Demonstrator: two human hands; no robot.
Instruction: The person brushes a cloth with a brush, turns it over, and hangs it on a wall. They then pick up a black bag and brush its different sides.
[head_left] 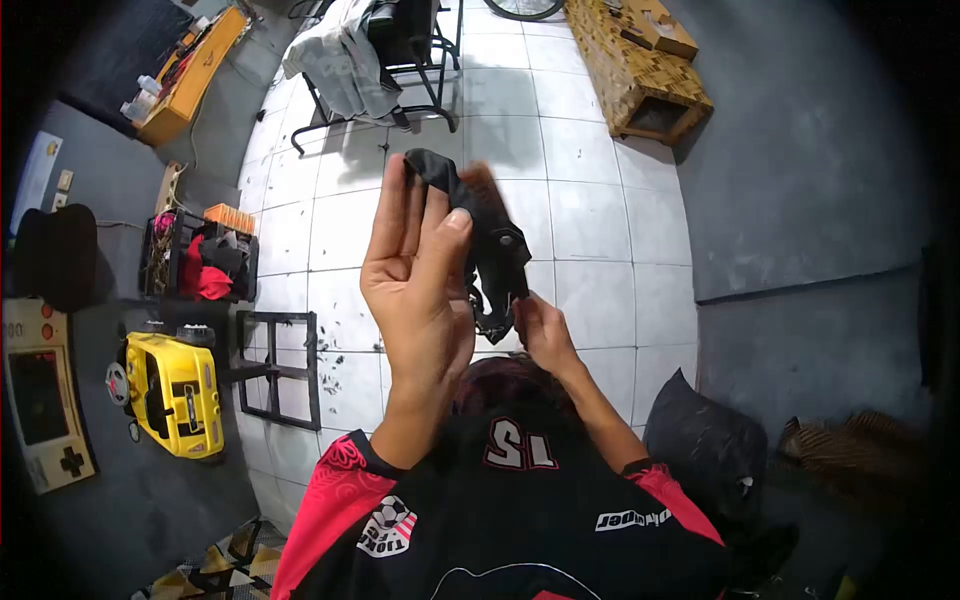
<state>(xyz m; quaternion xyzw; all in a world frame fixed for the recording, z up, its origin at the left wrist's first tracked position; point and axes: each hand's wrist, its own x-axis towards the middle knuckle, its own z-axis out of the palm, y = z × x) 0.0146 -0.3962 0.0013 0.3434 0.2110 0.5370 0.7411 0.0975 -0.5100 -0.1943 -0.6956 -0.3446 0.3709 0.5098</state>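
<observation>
A black strap-like item (498, 238), with what looks like a small metal snap and a brown part, hangs between my hands in the middle of the view. My left hand (420, 250) is raised, its thumb pressed against the item's upper end and the fingers behind it. Lower and to the right, my right hand (545, 335) pinches the item's lower edge. A loop with a shiny, chain-like part hangs at the bottom. Some of my right fingers are hidden behind the item.
A chair with grey cloth (345, 65) stands ahead. A patterned box (650, 90) is at the upper right. To the left are a crate of cloths (205, 262), a yellow toy car (175, 393) and a black frame (277, 369). A dark cushion (705, 440) lies right.
</observation>
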